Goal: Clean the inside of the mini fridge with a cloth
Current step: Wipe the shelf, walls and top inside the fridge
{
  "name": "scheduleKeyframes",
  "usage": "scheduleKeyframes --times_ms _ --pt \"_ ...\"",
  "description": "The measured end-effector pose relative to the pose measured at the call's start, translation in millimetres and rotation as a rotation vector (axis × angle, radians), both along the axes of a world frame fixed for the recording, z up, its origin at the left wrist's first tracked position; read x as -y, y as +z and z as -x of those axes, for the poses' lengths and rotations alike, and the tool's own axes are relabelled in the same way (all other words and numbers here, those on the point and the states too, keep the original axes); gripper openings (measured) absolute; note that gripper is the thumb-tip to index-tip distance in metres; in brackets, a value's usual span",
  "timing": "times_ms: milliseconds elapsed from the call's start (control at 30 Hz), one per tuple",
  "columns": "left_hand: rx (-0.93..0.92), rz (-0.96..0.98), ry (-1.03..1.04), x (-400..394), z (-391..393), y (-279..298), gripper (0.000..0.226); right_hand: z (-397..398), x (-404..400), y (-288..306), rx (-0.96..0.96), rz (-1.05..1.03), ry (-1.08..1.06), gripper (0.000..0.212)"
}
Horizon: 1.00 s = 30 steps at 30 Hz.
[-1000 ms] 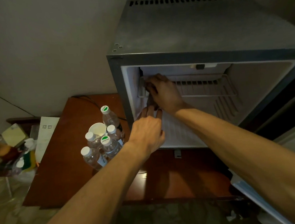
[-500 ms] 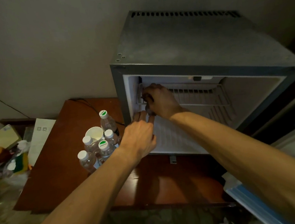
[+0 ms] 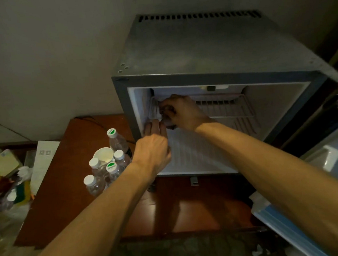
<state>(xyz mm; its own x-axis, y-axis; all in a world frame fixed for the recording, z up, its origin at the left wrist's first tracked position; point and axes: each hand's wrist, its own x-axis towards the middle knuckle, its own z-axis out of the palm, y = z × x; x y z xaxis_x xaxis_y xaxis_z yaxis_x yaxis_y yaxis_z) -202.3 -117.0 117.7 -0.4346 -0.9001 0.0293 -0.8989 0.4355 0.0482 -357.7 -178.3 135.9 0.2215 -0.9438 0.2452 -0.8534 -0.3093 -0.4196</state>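
1. Your right hand (image 3: 183, 111) is curled at the left end of the wire shelf (image 3: 226, 106) inside the mini fridge (image 3: 208, 50), gripping what seems to be the cloth (image 3: 169, 124); only a dark scrap shows beneath the fingers.
2. Judge the cloth soft and light; keep it bunched in the palm; the thin shelf may flex.
3. Your left hand (image 3: 152, 151) reaches to the fridge's left inner wall, fingers straight, holding nothing.
4. Water bottles (image 3: 106, 167) stand on the desk (image 3: 70, 176) beside the fridge.
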Motion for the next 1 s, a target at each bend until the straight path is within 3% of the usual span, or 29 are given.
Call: scheduleKeyframes --times_ms 133,367,733,1000 --pt "-0.051 0.054 -0.050 11.6 2.6 -0.8 0.071 31.4 -6.7 -6.0 -0.016 0.049 -0.104 0.023" --pt "0.072 0.097 -0.040 16.2 8.2 -9.8 0.079 37.2 9.0 -22.9 -0.056 0.150 -0.255 0.027" --pt "0.081 0.085 -0.014 20.9 16.9 2.7 0.068 25.9 -21.4 -25.2 -0.030 0.160 -0.260 0.023" --pt "0.093 0.111 -0.011 20.4 16.3 -1.0 0.071 25.9 6.6 -21.1 -0.040 0.185 -0.352 0.024"
